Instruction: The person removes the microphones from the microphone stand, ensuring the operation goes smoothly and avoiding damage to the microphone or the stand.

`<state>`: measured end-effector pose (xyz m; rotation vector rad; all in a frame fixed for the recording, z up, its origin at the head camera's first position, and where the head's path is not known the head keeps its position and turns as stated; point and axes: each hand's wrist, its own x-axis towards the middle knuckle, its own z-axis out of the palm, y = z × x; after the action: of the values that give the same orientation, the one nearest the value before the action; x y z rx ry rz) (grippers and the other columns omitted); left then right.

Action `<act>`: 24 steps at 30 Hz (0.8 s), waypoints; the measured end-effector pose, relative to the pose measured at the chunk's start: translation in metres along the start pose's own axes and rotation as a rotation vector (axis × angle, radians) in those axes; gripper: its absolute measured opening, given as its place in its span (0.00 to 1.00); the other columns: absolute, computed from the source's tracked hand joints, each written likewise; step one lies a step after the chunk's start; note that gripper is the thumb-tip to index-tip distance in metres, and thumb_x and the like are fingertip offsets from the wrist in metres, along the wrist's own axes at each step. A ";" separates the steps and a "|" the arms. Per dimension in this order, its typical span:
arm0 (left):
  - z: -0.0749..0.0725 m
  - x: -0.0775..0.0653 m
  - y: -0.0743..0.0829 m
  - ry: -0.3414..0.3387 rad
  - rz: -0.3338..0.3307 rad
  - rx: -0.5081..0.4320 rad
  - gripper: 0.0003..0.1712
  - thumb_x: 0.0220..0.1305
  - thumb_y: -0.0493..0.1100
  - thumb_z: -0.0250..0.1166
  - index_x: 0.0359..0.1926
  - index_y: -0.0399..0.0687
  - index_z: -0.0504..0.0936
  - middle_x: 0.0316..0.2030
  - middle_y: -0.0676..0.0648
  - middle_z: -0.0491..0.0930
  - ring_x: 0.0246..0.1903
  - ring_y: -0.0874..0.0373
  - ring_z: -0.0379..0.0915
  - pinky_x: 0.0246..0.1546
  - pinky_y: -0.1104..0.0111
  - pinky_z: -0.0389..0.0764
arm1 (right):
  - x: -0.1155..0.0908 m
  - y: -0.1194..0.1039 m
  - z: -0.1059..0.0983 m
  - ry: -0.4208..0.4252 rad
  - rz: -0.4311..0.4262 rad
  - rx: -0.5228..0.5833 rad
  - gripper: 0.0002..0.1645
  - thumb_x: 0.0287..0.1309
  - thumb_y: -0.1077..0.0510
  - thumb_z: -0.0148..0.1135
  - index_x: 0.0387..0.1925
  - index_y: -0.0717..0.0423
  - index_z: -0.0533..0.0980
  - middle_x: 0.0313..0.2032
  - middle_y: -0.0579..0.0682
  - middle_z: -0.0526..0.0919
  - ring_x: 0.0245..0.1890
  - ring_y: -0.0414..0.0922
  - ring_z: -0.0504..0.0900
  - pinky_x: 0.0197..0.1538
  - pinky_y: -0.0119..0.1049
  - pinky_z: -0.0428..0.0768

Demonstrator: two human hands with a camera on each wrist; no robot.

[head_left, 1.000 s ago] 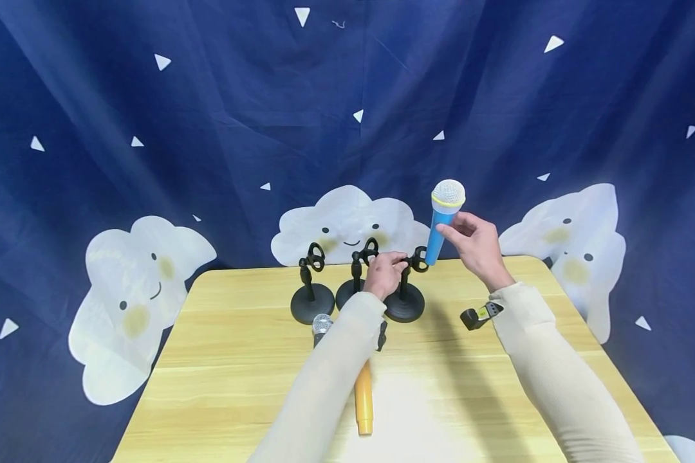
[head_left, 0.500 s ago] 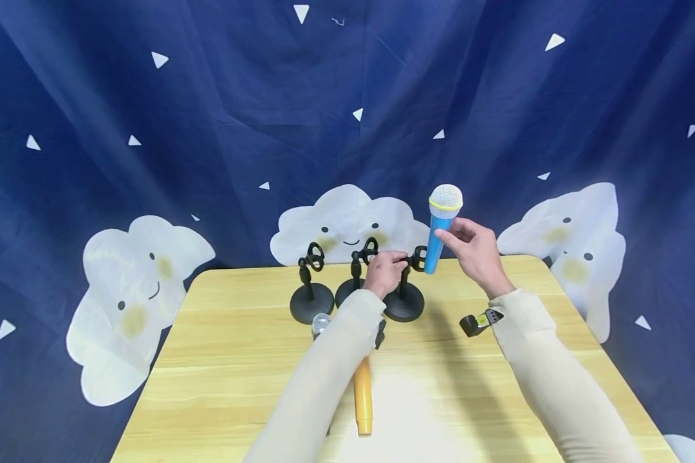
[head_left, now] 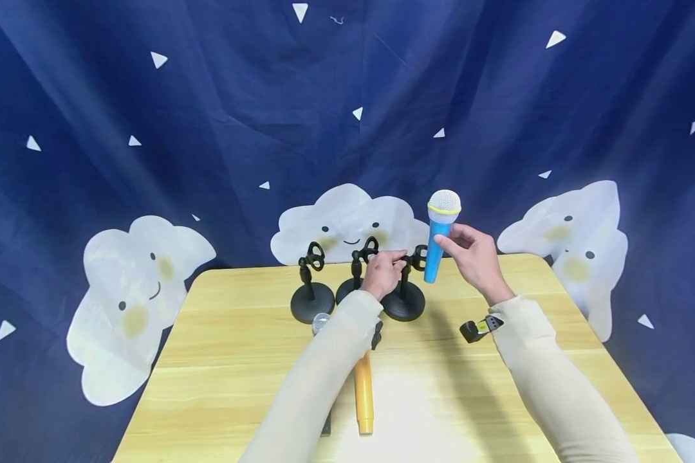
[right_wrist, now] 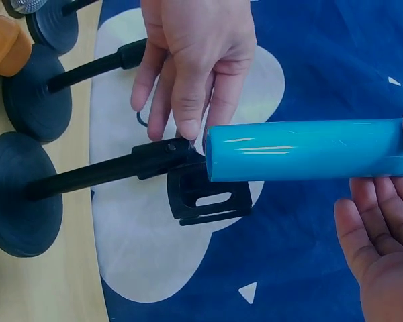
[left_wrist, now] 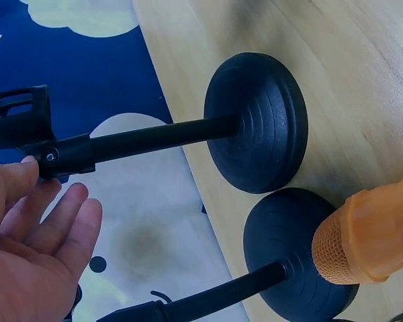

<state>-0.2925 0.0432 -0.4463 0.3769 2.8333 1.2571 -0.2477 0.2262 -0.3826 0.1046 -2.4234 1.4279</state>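
My right hand (head_left: 477, 260) holds a blue toy microphone (head_left: 436, 251) with a white mesh head and yellow ring, head up and slightly tilted. Its lower end hovers beside the clip (head_left: 420, 257) of the rightmost black microphone stand (head_left: 404, 302). In the right wrist view the blue handle (right_wrist: 302, 151) overlaps the top of that clip (right_wrist: 211, 194). With thumb and fingertips, my left hand (head_left: 384, 273) pinches the stand at the joint below the clip, as the left wrist view shows at the joint (left_wrist: 54, 157). The stand's round base (left_wrist: 255, 124) rests on the table.
Two more black stands, a left one (head_left: 313, 302) and a middle one (head_left: 347, 292), stand alongside with bare clips. An orange microphone (head_left: 363, 399) and a silver-headed one (head_left: 321, 323) lie on the wooden table (head_left: 226, 373), partly under my left arm. Behind hangs a blue curtain (head_left: 220, 128).
My right hand has lowered the blue microphone a little and brought it slightly left, its lower end dropping alongside the clip. My left hand has kept its place on the stand.
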 end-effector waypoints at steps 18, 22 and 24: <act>-0.003 -0.007 0.000 -0.102 0.000 0.025 0.24 0.76 0.46 0.56 0.70 0.53 0.73 0.59 0.48 0.80 0.55 0.58 0.78 0.57 0.63 0.78 | -0.007 0.003 0.005 -0.017 0.004 0.002 0.24 0.65 0.46 0.66 0.47 0.64 0.81 0.40 0.57 0.84 0.37 0.43 0.78 0.38 0.28 0.76; -0.004 -0.009 -0.001 -0.096 0.023 0.046 0.25 0.76 0.47 0.57 0.70 0.52 0.72 0.63 0.47 0.76 0.62 0.56 0.72 0.62 0.62 0.74 | -0.009 0.004 0.005 -0.025 0.011 0.006 0.26 0.65 0.45 0.66 0.50 0.65 0.80 0.42 0.58 0.84 0.38 0.42 0.79 0.40 0.28 0.76; -0.004 -0.010 -0.002 -0.089 0.035 0.045 0.25 0.76 0.47 0.57 0.71 0.52 0.72 0.65 0.48 0.74 0.65 0.55 0.69 0.64 0.62 0.72 | -0.010 0.005 0.006 -0.027 0.016 0.007 0.27 0.65 0.45 0.66 0.51 0.65 0.80 0.42 0.58 0.84 0.38 0.43 0.78 0.39 0.28 0.75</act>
<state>-0.2839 0.0366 -0.4459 0.4736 2.7957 1.1529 -0.2407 0.2224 -0.3925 0.1076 -2.4465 1.4509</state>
